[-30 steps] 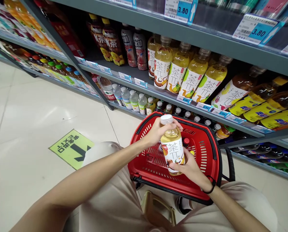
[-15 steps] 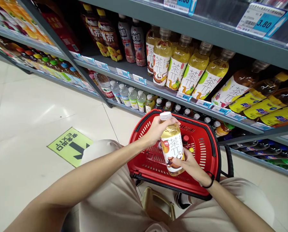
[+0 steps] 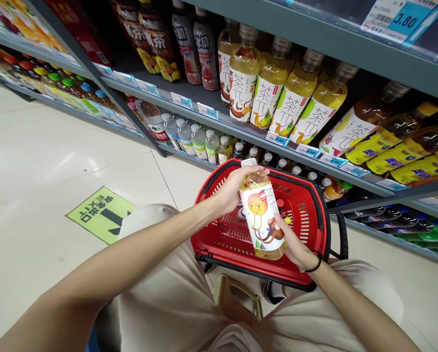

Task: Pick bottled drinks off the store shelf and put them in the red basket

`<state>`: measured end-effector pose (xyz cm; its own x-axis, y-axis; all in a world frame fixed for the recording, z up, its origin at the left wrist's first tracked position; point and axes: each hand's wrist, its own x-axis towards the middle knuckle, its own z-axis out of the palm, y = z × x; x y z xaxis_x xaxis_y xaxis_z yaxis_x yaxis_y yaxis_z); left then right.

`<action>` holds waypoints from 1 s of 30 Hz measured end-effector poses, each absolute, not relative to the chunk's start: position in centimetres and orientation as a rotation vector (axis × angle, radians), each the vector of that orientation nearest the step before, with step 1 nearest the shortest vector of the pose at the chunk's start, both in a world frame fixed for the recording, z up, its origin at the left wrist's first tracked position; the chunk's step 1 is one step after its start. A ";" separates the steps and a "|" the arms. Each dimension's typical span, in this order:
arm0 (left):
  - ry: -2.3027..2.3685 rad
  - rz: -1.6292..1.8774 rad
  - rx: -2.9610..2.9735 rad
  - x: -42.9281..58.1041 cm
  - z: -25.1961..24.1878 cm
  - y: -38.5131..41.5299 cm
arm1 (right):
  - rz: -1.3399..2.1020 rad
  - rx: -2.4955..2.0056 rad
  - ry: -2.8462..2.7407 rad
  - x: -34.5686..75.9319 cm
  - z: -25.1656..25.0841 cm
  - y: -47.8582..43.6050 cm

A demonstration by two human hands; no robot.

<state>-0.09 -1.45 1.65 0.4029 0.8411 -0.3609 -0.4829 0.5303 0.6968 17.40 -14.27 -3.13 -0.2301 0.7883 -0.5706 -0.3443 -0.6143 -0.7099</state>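
A tea bottle [image 3: 260, 215] with yellowish liquid, a white cap and a fruit-pictured label is held tilted over the red shopping basket [image 3: 213, 234]. My left hand [image 3: 233, 188] is closed around its neck just under the cap. Lower down, my right hand [image 3: 292, 242] grips the bottle's side near the base, its thumb on the label; a black band circles that wrist. Inside the basket, partly hidden behind the bottle, are a few items, among them one with a red cap [image 3: 279, 203].
Beyond the basket runs a grey shelf [image 3: 255, 132] with several similar tea bottles [image 3: 244, 73] and price tags. Small capped bottles [image 3: 184, 134] line the lower shelf. A green floor sticker [image 3: 99, 214] lies at left. A beige stool [image 3: 237, 298] is between my legs.
The bottle has been turned in my hands, so its label now shows more of the fruit figure and less of the large lettering. The camera view has shifted slightly.
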 end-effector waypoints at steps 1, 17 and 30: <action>0.760 0.872 0.513 -0.1 1.6 -1.4 | 1.953 -1.234 -0.536 17.5 -3.0 -14.2; 0.901 0.929 0.228 -0.4 -0.1 0.2 | 2.446 -0.935 -0.525 18.4 -0.1 -13.0; 0.825 1.111 0.323 -1.5 3.7 1.7 | 1.717 -1.165 -0.824 18.9 0.2 -12.4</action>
